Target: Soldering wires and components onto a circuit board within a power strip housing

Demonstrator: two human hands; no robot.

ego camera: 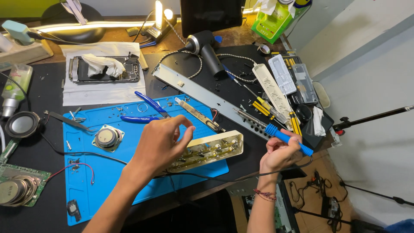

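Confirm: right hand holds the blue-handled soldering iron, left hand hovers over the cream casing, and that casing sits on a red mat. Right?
Not quite. In the head view the mat is blue, not red. The rest holds: the right hand holds the blue-handled soldering iron, and the left hand hovers over the cream casing.

three loose speakers [108, 137], one blue-handled pliers [144, 110], one hairdryer [206, 47]

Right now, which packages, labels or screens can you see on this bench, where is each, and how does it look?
Dark screen: back centre, black rectangle, switched off.
Green package: back right, bright green, white tissue on top.
Clear cases: right of bench, two flat transparent boxes, yellow bits inside.
Spray bottle: far left, lying down, clear greenish with a label.
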